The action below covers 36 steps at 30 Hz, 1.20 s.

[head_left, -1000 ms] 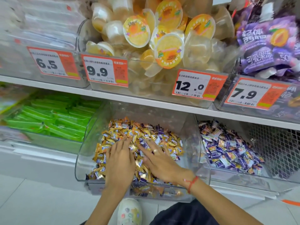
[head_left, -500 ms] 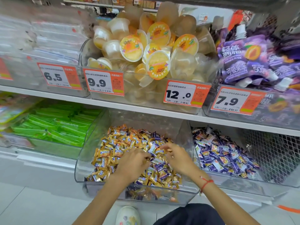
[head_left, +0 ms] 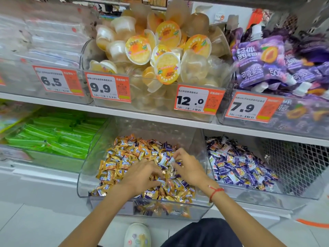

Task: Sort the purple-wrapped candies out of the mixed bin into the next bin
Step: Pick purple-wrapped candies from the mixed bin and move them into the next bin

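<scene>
Nearest the camera: a light shoe (head_left: 137, 235) on the floor tiles, dark clothing at lower right.

Mixed bin (head_left: 83, 182), clear plastic, lower shelf, centre. Both hands are inside it.

Left hand (head_left: 142, 177): a second ago it lay flat and spread on the pile; now its fingers (head_left: 156, 172) are curled down into the wrappers near the middle of the bin. Whether they grip a candy, cannot tell, since the tips are buried.

Right hand (head_left: 189, 169), red string at the wrist: it has moved from pressing flat to lifting slightly toward the bin's right side. Its fingers pinch a purple-and-white wrapped candy (head_left: 171, 160) just above the pile.

Reading: spreading and searching has given way to picking. One purple candy is in hand but not yet across the wall.

Remaining purple-wrapped candies (head_left: 164, 146) lie scattered among the gold-wrapped candies (head_left: 124, 148), mostly centre and front. Sorting looks far from done.

Next bin (head_left: 302, 195), just right of the mixed one, walls touching or nearly so, already holds a heap of purple candies (head_left: 236, 166).

Farther back, upper shelf: jelly cups (head_left: 167, 50) and price tags (head_left: 198, 99).
</scene>
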{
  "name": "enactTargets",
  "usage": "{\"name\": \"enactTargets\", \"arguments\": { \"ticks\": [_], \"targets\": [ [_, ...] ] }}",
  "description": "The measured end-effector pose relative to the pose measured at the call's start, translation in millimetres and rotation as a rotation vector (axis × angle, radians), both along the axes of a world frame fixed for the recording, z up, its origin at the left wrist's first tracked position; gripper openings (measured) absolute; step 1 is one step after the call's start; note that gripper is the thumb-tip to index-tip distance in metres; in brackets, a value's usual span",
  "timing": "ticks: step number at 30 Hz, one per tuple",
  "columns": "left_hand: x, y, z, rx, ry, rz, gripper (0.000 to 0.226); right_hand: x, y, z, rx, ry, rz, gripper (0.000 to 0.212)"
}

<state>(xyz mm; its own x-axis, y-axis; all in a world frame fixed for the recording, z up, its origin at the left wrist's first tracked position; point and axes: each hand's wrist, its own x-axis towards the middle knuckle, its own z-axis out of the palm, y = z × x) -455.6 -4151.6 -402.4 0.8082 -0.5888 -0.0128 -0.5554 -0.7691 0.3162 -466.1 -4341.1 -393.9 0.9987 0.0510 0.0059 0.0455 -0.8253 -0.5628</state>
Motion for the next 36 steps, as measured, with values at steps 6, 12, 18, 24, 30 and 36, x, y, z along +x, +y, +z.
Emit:
{"name": "enactTargets", "arguments": {
  "ticks": [6,12,18,24,30,36],
  "targets": [
    [3.9,-20.9,-1.9,0.221,-0.118,0.033,0.037,-0.1,9.0,34.8,0.771,0.194,-0.192,0.028],
    [-0.6,-3.4,2.1,0.039,-0.162,0.182,0.026,-4.9,14.7,44.7,1.488,0.548,-0.402,0.029],
    [-9.8,34.7,13.3,-0.34,-0.044,0.484,0.033,27.8,30.3,15.2,0.657,0.259,-0.305,0.018],
    [-16.5,47.5,23.8,-0.303,0.002,0.51,0.031,47.9,34.2,-11.0,-0.528,0.11,0.12,0.049],
    [-5.2,34.7,20.1,-0.278,0.036,0.46,0.029,39.3,15.4,11.4,-0.515,-0.009,0.124,0.016],
    [16.5,-8.0,5.4,-0.22,-0.025,0.343,0.031,13.5,-11.7,44.3,-0.405,0.071,0.135,0.015]
  ]
}}
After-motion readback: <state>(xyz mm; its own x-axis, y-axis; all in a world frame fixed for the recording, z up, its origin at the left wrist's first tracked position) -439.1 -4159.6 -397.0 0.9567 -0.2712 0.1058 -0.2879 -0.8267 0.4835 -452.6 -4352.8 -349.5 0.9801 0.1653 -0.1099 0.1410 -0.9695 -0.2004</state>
